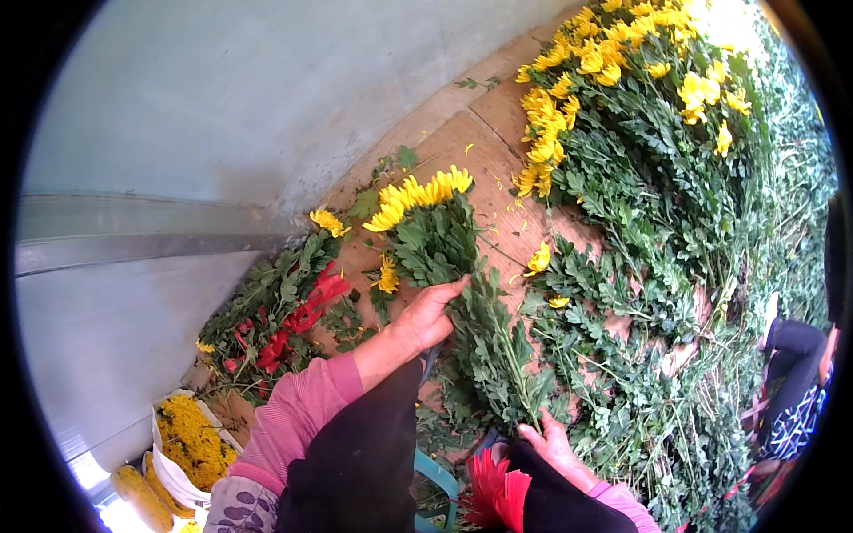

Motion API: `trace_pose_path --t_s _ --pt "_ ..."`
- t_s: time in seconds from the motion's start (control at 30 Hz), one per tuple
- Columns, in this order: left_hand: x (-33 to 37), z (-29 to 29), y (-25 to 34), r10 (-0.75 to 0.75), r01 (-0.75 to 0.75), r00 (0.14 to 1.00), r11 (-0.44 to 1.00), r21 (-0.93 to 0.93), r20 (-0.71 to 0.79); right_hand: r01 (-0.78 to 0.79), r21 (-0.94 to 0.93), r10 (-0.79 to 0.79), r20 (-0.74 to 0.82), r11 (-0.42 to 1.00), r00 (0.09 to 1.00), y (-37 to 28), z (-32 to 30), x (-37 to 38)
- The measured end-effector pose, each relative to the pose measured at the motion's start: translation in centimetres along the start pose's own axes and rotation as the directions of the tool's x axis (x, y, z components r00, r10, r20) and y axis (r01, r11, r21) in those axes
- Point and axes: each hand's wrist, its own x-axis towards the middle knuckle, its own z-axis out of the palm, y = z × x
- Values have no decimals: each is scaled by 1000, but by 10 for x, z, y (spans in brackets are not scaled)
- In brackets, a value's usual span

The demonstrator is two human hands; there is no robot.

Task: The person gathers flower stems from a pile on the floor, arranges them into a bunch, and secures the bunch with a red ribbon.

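Observation:
A bunch of yellow chrysanthemums (435, 244) lies slantwise in front of me, blooms at the far end and leafy stems toward me. My left hand (431, 315) is wrapped round the stems below the blooms. At the lower stem ends, my right hand (555, 449) is closed on them, its fingers partly hidden by leaves. Close to my right wrist, a fan of red strips (498, 490) rests by my dark-clothed leg. A single yellow bloom (388, 274) lies beside the bunch.
A large heap of yellow chrysanthemums (640, 115) fills the right side. More leafy stems (275, 293) with red ribbon (306, 311) lie along the pale wall (178, 115). A white sack (213, 417) holds yellow flower heads. A teal stool (437, 471) is beneath me. Another person (795, 391) sits at right.

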Motion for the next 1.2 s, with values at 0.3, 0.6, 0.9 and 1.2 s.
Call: trace_pose_path --t_s 0.3,0.6,0.9,1.2 --pt "1 -3 -18 -227 233 966 972 -40 127 67 -36 -66 18 997 998 19 26 44" --pt "-12 -41 -13 2 -2 1000 1000 -10 25 397 -218 -422 -82 892 903 -31 -49 62" --pt "-108 -60 4 194 -198 979 977 -75 -63 282 -744 -635 -238 606 735 -32 -86 86" --pt "-104 -60 7 237 -243 967 968 -62 -97 62 -689 -580 -554 722 597 -18 -108 86"
